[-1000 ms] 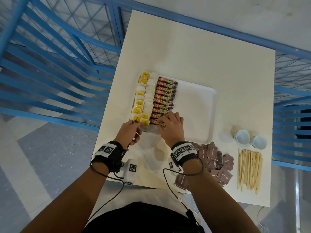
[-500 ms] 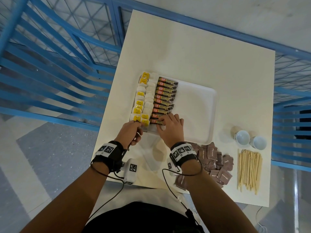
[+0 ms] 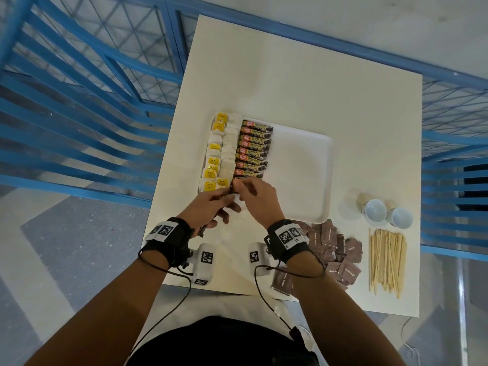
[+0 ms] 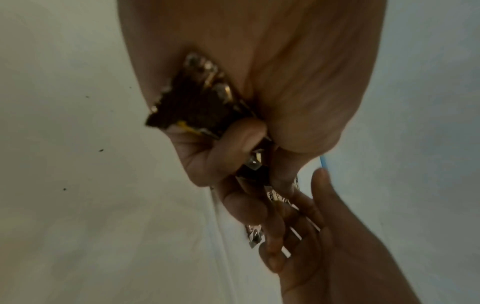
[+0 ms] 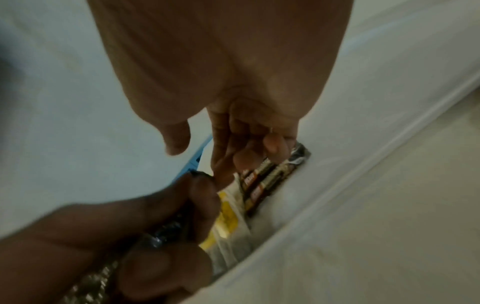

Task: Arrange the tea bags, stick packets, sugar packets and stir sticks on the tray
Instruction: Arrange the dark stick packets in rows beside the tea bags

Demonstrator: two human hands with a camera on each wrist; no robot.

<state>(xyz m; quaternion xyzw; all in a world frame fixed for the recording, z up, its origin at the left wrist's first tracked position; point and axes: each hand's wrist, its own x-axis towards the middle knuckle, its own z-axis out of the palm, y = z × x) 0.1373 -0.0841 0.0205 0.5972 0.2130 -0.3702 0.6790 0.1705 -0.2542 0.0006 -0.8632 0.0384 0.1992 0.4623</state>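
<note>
Gripping "GRANULES" stick packets (image 3: 254, 149), left hand (image 3: 211, 207) meets right hand's (image 3: 260, 200) pinching fingertips.

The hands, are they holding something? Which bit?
The left hand grips a bunch of stick packets around their middle. The right hand pinches one packet's end.

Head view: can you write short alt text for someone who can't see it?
Both hands, left hand and right hand, meet over the near end of a white tray holding rows of tea bags and stick packets. Brown sugar packets, stir sticks and two cups wait on the table.
</note>
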